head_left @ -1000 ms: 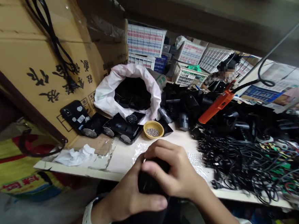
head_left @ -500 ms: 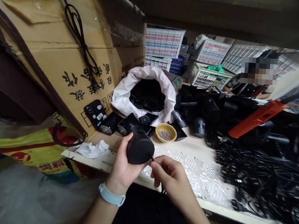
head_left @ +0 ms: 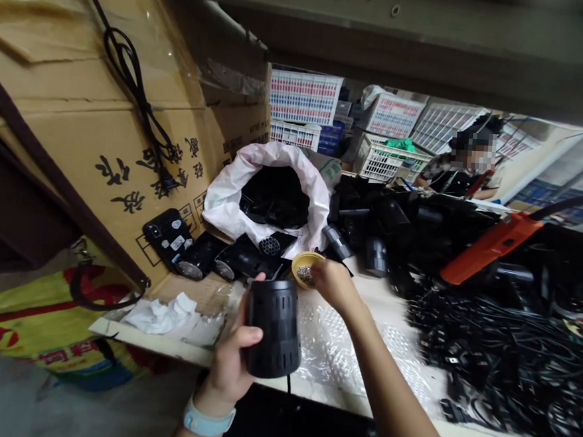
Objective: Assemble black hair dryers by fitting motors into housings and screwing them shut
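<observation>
Black vented cylinder (head_left: 272, 327) is being clutched by the left hand (head_left: 229, 364), fingers wrapped round, while the right hand's (head_left: 334, 285) fingers are being pinched together over a yellow bowl (head_left: 299, 259) of metal beads (head_left: 306, 275).

I count one left hand (head_left: 228, 367), one right hand (head_left: 334, 285), one black ribbed cylinder (head_left: 274, 327) and one yellow bowl (head_left: 302, 267) over the tabletop (head_left: 153, 340). Farther off are one white sack (head_left: 234, 188) and five white plastic crates (head_left: 304, 97), with one orange plastic handle (head_left: 492, 249) on the right and one other person (head_left: 457, 173) at the far right.
</observation>
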A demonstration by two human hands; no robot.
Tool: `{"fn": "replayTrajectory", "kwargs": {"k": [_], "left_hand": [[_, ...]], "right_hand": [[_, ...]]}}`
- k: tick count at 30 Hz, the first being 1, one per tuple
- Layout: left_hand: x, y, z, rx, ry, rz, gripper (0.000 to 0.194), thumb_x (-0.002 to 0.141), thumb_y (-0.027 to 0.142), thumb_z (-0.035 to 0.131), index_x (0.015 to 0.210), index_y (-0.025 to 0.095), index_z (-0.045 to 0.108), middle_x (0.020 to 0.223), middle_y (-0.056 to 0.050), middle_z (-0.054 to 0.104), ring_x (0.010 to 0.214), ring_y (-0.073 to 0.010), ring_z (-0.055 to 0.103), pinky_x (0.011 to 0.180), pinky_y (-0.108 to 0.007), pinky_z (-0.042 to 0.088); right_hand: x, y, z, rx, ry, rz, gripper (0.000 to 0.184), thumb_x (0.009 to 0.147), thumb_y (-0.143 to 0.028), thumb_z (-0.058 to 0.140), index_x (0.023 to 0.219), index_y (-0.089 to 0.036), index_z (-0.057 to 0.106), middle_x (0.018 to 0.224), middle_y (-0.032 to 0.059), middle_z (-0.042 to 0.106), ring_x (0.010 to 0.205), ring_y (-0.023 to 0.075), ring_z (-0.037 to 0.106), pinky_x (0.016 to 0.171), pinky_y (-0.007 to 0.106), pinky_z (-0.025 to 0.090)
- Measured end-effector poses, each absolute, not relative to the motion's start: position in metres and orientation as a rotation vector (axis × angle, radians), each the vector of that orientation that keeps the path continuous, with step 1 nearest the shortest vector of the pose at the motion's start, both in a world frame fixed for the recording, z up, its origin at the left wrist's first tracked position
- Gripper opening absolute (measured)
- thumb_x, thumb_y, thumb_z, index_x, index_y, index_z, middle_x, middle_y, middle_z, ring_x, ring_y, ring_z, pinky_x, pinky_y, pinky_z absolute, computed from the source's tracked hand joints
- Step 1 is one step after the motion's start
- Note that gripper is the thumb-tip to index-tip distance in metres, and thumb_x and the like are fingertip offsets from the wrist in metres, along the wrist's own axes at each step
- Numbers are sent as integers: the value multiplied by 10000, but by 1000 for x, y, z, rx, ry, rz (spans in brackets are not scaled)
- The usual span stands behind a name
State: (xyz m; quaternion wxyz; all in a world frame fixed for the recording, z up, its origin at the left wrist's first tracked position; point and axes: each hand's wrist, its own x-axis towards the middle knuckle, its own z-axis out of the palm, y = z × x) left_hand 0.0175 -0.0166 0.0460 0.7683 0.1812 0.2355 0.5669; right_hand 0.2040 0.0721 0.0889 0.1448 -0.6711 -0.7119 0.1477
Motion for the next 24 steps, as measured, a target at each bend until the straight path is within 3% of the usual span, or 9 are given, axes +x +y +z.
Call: {"fn": "replayTrajectory", "kwargs": {"k": [3, 7, 11, 17, 21, 24], "left_hand": [[31, -19, 25, 331, 463, 1096, 687, 683, 296, 680, 1354, 270, 537, 1158, -72, 700, 1067, -318, 645, 938, -496, 495], [44, -18, 2, 312, 497, 990, 603, 697, 446, 756, 1223, 178, 634, 1058, -121, 717, 1047, -338, 645, 910, -478, 505], [48, -17, 7, 411, 591, 1063, 629, 757, 358, 745, 1337, 244, 528, 1105, -82, 700, 1084, -302, 629, 921, -424, 495], [61, -26, 24, 539, 753, 1109, 879, 703, 316, 800, 1445, 287, 329, 1368, -81, 566, 1187, -291, 557, 956, -384, 462], [67, -27, 23, 591, 819, 1156, 870, 694, 344, 807, 1424, 270, 341, 1447, -85, 490, 1302, -299, 459, 1068, -392, 370], [68, -26, 21, 608, 849, 1168, 810, 692, 326, 804, 1374, 260, 371, 1386, -90, 526, 1273, -303, 481, 1068, -406, 365]], "right_hand": [[198, 109, 75, -2009, -2121, 449, 180, 920, -310, 632, 921, -132, 657, 976, 58, 676, 971, 214, 631, 926, 440, 472], [193, 118, 65, -1986, -2120, 459, 267, 955, -390, 581, 982, -133, 648, 1010, 49, 663, 965, 198, 634, 912, 422, 490], [198, 115, 61, -1963, -2091, 462, 231, 937, -366, 614, 943, -137, 647, 976, 39, 664, 942, 191, 635, 899, 418, 500], [215, 96, 71, -1763, -1935, 554, 77, 905, -139, 524, 865, -131, 590, 825, 50, 655, 803, 177, 625, 756, 311, 475], [219, 49, 90, -1495, -1860, 760, 113, 916, -276, 545, 885, -168, 553, 821, 25, 640, 764, 157, 610, 688, 261, 476], [216, 18, 99, -1262, -1864, 912, 167, 921, -329, 587, 842, -182, 586, 792, 17, 612, 740, 154, 577, 675, 266, 456]]}}
